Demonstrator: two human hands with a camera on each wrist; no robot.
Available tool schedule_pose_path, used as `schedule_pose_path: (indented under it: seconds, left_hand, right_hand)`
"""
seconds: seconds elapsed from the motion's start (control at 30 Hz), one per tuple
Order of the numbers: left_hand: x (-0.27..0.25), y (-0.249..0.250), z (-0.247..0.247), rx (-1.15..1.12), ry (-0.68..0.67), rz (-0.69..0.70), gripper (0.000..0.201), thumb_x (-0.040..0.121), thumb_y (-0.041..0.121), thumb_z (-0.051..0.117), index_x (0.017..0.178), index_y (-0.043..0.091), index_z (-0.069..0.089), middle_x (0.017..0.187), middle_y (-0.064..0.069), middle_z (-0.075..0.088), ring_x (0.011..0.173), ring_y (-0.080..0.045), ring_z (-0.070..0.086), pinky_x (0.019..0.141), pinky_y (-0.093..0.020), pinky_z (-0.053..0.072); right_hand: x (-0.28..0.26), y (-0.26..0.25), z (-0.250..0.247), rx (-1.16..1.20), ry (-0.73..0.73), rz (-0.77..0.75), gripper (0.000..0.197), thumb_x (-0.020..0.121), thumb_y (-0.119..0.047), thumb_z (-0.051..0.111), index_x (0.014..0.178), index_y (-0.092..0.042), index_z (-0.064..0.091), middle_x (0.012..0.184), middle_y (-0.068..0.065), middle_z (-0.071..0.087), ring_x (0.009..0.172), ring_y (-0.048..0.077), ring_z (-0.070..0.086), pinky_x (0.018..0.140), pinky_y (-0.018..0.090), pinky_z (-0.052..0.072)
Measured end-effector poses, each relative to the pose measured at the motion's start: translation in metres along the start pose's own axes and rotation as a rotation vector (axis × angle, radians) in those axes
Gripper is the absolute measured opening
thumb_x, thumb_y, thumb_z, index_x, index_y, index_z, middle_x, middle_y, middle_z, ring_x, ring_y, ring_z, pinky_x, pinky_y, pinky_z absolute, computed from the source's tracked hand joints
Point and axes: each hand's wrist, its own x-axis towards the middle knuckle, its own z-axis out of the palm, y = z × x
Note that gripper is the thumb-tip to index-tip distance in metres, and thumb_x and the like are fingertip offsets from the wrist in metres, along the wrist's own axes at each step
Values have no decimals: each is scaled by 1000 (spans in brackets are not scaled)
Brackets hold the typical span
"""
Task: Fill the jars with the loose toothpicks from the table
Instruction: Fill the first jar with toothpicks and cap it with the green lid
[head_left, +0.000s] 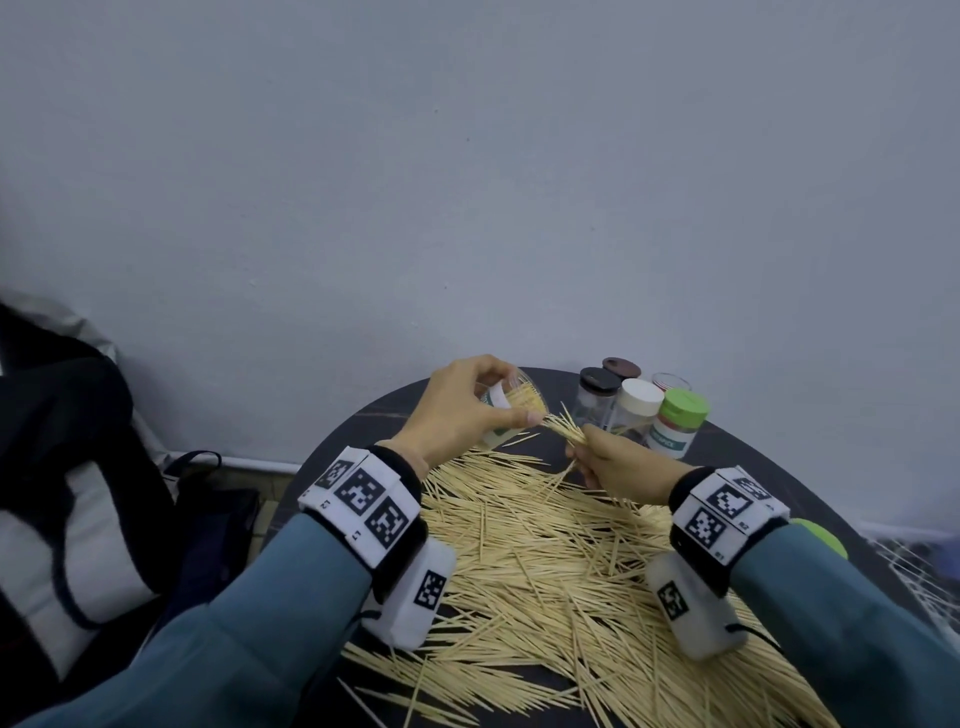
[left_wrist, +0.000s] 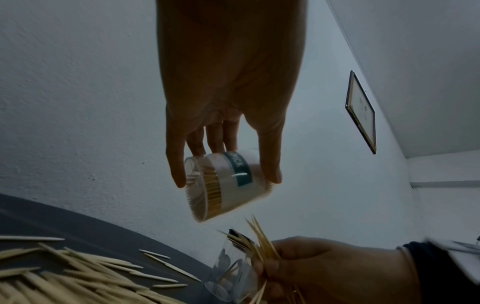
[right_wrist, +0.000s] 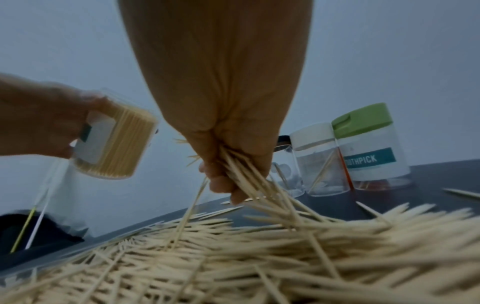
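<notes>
Head view: mid-load step. Left hand (head_left: 457, 402) holds an open clear jar (head_left: 511, 402) tipped on its side above the far edge of the round dark table (head_left: 363, 415), fingers over the top and thumb underneath, curled round the body. The jar looks mostly packed already; the right wrist view shows a dense block of sticks inside it.

Right hand (head_left: 621, 462) is closed in a fist on a bundle of toothpicks (head_left: 563, 428), tips fanning toward the jar mouth. Tips are just beside the rim, and I can't tell whether any are inside yet. A few strands trail from the fist down to the loose pile (head_left: 545, 561), which covers most of the near tabletop.

Spare jars stand at the far right of the table: 1 with a green lid (head_left: 684, 402), 1 with a white lid (head_left: 641, 397), 2 with dark lids (head_left: 600, 380) behind, all capped. An uncapped 1 seems to stand behind them. They look nearly empty.

My read: well short of done, with the bulk of the sticks still on the table.

Next move needs:
- bundle aligned with the jar axis, since the splayed tips will likely catch on the rim
- trailing sticks shed before insertion
- jar held steady, mouth toward the right hand
- probably a swap soon to 1 of the spare jars, which means uncapping first
</notes>
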Motion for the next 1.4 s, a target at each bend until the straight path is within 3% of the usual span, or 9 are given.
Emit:
schedule_pose_path:
  seconds: [0.1,0.23,0.37,0.57,0.67,0.83,1.13,1.27,1.4]
  left_hand:
    - [-1,0,1,0,-10,3,59,69,30,81,121,13,58,107,6,63,97,-6,59,70,-7,46]
    - [-4,2,4,-8,-39,12,57,70,30,81,120,14,59,108,5,65,97,-5,60,70,-7,49]
    - [-9,4,9,-10,-91,22,54,70,31,80,118,17,60,107,7,65,97,-6,62,73,-12,51]
    - [-17,10,19,27,-212,46,49,71,33,79,115,20,62,105,11,66,95,3,60,71,-4,47]
    - [-21,12,24,77,-255,48,49,72,37,77,115,23,62,106,14,64,97,4,57,69,-6,45]
    - [-24,14,29,104,-295,28,49,71,40,77,115,25,62,109,14,62,100,0,57,79,-14,46]
    - [-31,18,41,59,-323,40,47,73,44,73,114,23,63,103,11,66,92,-2,59,77,-15,46]
    - [-32,17,42,-3,-281,25,46,75,41,72,115,20,62,101,8,67,88,-2,60,71,-12,45]
    - [-32,18,41,-32,-244,10,51,76,41,71,121,20,59,107,9,65,94,-1,60,74,-11,47]
  right_hand:
    - [-6,-1,-4,14,23,-97,19,102,-11,25,95,-6,42,75,2,40,68,13,38,65,24,37]
    - [-16,-3,-10,161,73,-192,16,103,-11,26,99,-7,41,73,-2,38,64,8,37,60,16,37]
    - [-27,-4,-12,475,153,-246,21,102,-10,25,91,-13,43,69,-2,38,58,7,36,53,13,37]
    - [-45,-10,-16,1011,209,-333,24,101,-7,25,85,-11,42,65,0,34,50,5,35,49,15,31]
    - [-51,-8,-20,1139,243,-374,23,102,-7,26,86,-11,43,66,-1,35,53,7,34,51,16,33]
    - [-57,-15,-25,1226,289,-451,25,102,-9,27,87,-11,47,59,-6,41,50,5,37,48,14,35]
    - [-54,-16,6,1176,306,-476,22,102,-11,27,89,-13,44,63,-3,42,53,5,43,53,16,41]
    - [-57,-13,13,963,351,-501,22,102,-18,29,93,-16,49,73,-4,61,70,9,60,65,20,52]
    - [-58,-13,13,937,328,-527,20,102,-18,28,99,-18,48,76,-4,63,76,11,61,75,27,53]
